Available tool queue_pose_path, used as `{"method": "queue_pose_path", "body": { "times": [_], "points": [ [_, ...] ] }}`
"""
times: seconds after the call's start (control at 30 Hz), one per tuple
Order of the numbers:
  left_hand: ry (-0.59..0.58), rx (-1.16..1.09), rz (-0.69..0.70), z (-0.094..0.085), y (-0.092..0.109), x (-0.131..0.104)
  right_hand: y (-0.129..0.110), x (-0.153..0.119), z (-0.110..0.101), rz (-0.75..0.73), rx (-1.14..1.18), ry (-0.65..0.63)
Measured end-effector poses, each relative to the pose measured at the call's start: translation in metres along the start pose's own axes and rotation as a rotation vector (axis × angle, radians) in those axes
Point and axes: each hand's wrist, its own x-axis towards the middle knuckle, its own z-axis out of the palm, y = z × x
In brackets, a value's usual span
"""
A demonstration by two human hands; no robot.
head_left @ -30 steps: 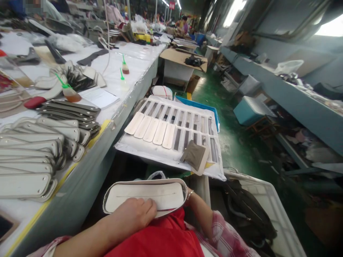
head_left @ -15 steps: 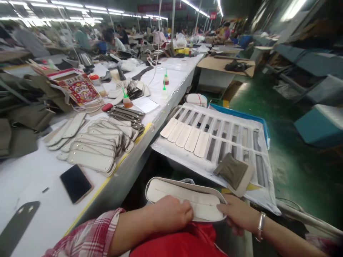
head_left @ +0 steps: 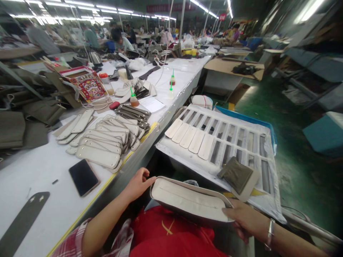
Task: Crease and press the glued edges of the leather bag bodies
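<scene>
Above my lap is a long, shallow bag base (head_left: 187, 198), cream inside with a raised rim and a dark outer side. My right hand (head_left: 239, 216) grips its right end, thumb on the inside and fingers beneath. At the opposite end is my left hand (head_left: 139, 184), its thumb stretched to the rim and its other fingers partly curled, with a gap between; the thumb seems just to touch the edge. A faint straight line runs along the cream inner face.
On the white table (head_left: 50, 164) at left lie a phone (head_left: 84, 177), piled cream strips with studs (head_left: 99, 153), dark strips (head_left: 134, 113) and green-tipped glue bottles (head_left: 134, 99). A slotted white rack (head_left: 184, 157) at right bears cream panels (head_left: 189, 137) and an olive piece (head_left: 235, 175).
My left hand has moved from the middle of the bag base to its left end, and its fingers have loosened. My right hand keeps its grip. The view has shifted slightly left.
</scene>
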Motion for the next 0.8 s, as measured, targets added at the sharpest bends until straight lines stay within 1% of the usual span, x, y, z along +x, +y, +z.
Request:
{"method": "queue_pose_path", "body": {
  "times": [0.07,0.1,0.13,0.17,0.27,0.33,0.43,0.5,0.7,0.8],
  "points": [
    [-0.255,-0.133,-0.089,0.001,-0.015,0.005,-0.001,0.0,0.0,-0.005,0.005,-0.004],
    [-0.348,-0.193,-0.109,0.003,-0.02,0.006,-0.002,-0.001,0.001,-0.005,0.005,-0.004],
    [-0.404,-0.238,-0.114,0.006,-0.022,0.006,-0.003,-0.001,0.001,-0.004,0.006,-0.001],
    [-0.428,-0.264,-0.106,0.008,-0.023,0.005,-0.004,-0.001,0.001,-0.002,0.01,0.001],
    [-0.432,-0.254,-0.053,0.011,-0.02,0.003,-0.005,-0.002,0.002,-0.001,0.013,0.012],
    [-0.458,-0.269,-0.042,0.009,-0.017,0.003,-0.005,-0.001,0.002,-0.01,0.013,0.007],
    [-0.529,-0.343,-0.097,0.009,-0.019,0.005,-0.003,0.001,0.002,-0.011,0.012,-0.005],
    [-0.542,-0.367,-0.125,0.011,-0.022,0.005,-0.003,0.001,0.001,-0.014,0.016,-0.009],
    [-0.471,-0.335,-0.113,0.024,-0.027,0.0,-0.003,0.0,0.0,-0.03,-0.001,-0.018],
    [-0.436,-0.277,-0.096,0.023,-0.027,0.0,-0.001,0.001,0.001,-0.031,0.017,-0.016]
  ]
}}
